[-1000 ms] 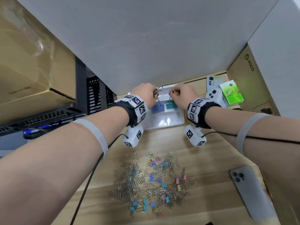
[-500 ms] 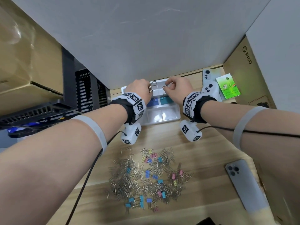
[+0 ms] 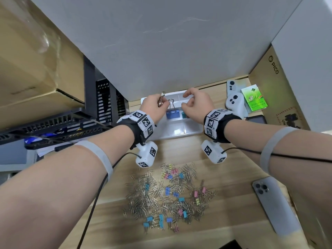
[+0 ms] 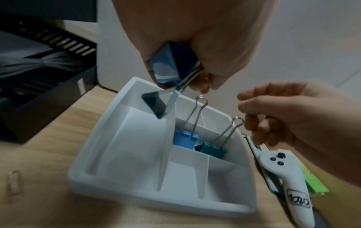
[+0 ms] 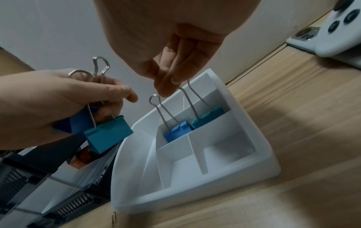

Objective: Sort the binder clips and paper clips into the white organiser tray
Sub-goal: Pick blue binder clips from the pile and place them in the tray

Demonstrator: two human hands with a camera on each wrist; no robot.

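The white organiser tray (image 3: 179, 131) stands at the back of the wooden table. A blue binder clip (image 3: 172, 114) stands in a rear compartment with its wire handles up, free of both hands. Beside it sits a teal binder clip (image 5: 209, 118); my right hand (image 5: 168, 86) pinches the top of its wire handle. My left hand (image 3: 160, 103) hovers over the tray's left side, gripping a dark blue binder clip (image 4: 170, 64) and a teal one (image 5: 108, 135) by their handles. A pile of small coloured binder clips and paper clips (image 3: 170, 193) lies nearer me.
A grey phone (image 3: 276, 203) lies at the right front. A white controller (image 3: 235, 103), another phone (image 3: 233, 87) and a green box (image 3: 254, 99) sit right of the tray, by a cardboard box (image 3: 274, 87). A black rack (image 3: 104, 105) stands left. One loose paper clip (image 4: 13, 183) lies by the tray.
My hands have drawn slightly apart above the tray, so the blue clip's handles now show between them. The left hand keeps its clips.
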